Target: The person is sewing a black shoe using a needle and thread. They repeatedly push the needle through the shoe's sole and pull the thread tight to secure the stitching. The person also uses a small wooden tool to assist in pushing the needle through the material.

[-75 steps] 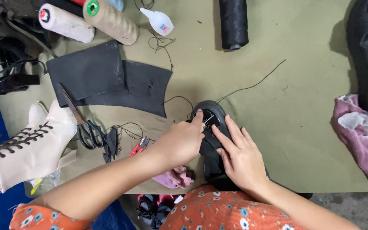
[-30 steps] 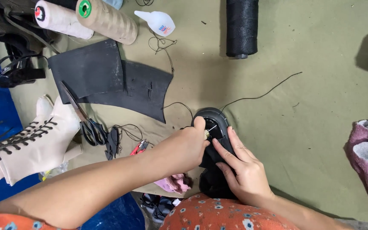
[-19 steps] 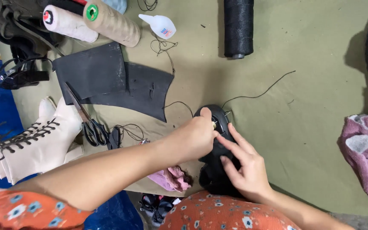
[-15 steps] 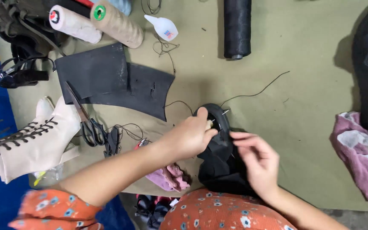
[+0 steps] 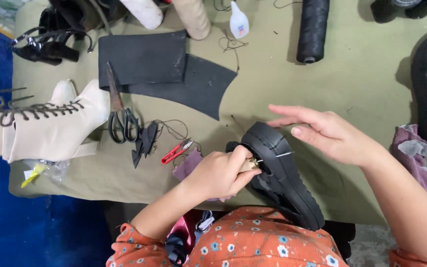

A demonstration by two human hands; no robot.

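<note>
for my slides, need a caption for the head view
Left hand presses a wooden-handled tool into a black shoe; right hand hovers open above it.

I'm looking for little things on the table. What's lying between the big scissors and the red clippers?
In the head view, small black cut scraps and some dark thread lie between the scissors and the red clippers.

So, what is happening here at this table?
A person is working on a black shoe propped at the table edge. The left hand grips a small wooden-handled tool pressed against the sole. The right hand hovers open just above the shoe. Scissors and a cream boot lie to the left.
</note>
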